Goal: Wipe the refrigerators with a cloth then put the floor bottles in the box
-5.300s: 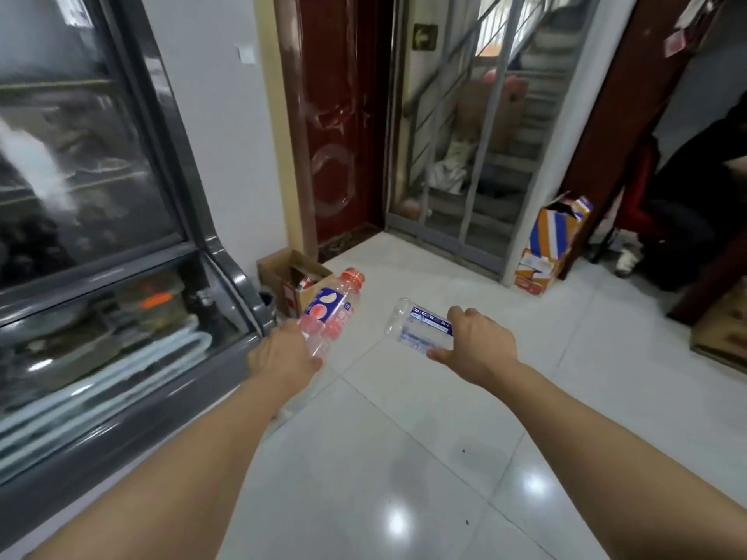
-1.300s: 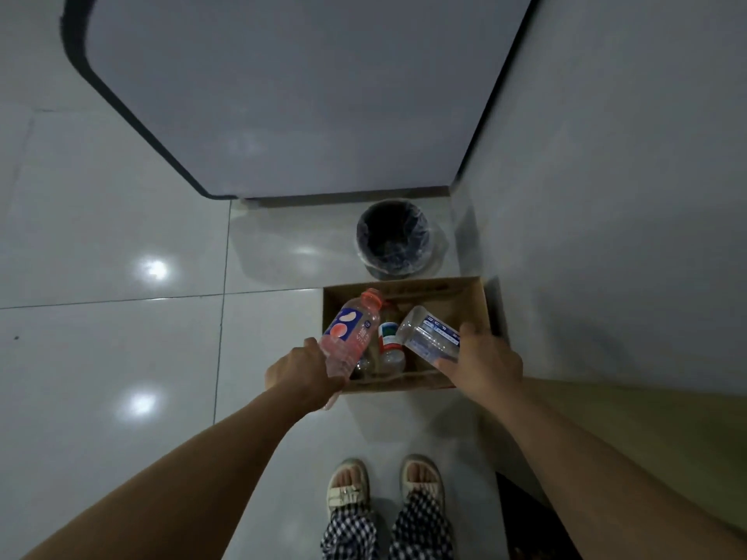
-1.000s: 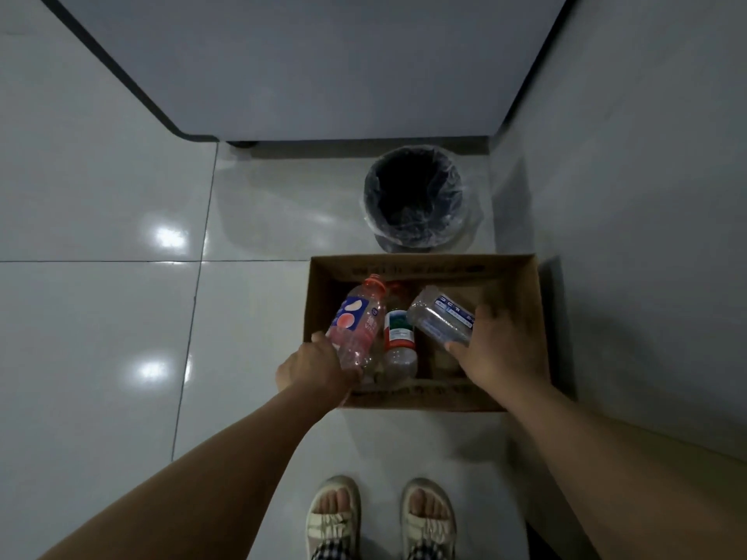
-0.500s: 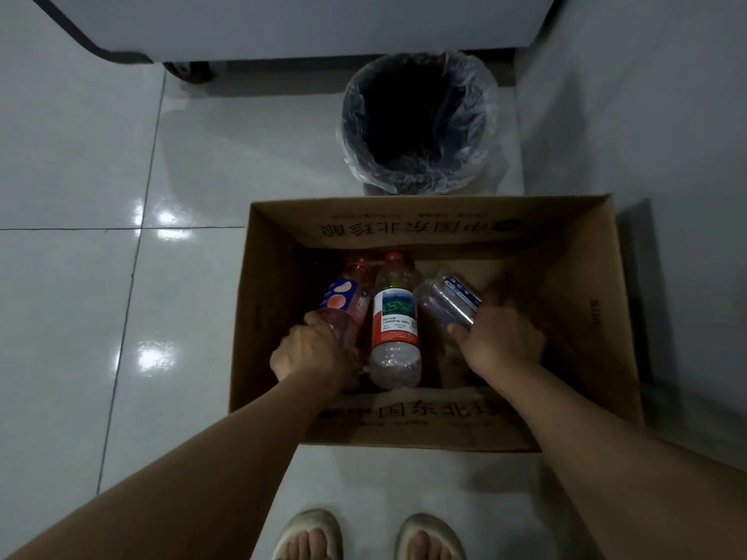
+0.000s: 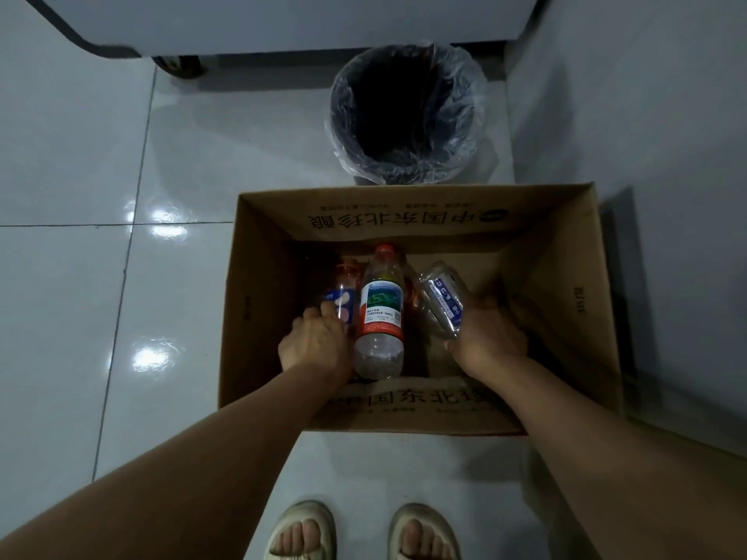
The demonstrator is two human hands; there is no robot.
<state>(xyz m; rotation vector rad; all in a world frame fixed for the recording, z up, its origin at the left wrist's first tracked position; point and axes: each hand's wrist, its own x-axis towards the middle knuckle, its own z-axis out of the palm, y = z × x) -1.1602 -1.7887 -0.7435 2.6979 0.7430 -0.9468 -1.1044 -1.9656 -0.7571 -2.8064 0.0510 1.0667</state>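
a: gripping the orange-capped bottle (image 5: 343, 295) in the left hand (image 5: 317, 347), lowering into the box (image 5: 258, 317), beside the red-labelled bottle (image 5: 382, 313) lying inside

b: clutching the clear bottle (image 5: 440, 299) in the right hand (image 5: 487, 341); probably letting go next, then withdrawing

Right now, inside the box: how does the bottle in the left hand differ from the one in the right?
The orange-capped bottle in the left hand is pink-tinted with a blue-and-white label; the clear bottle in the right hand is colourless with a blue-striped label. The orange-capped bottle lies near the box's left wall; the clear bottle sits mid-box, tilted left. Both look empty and are gripped at the base.
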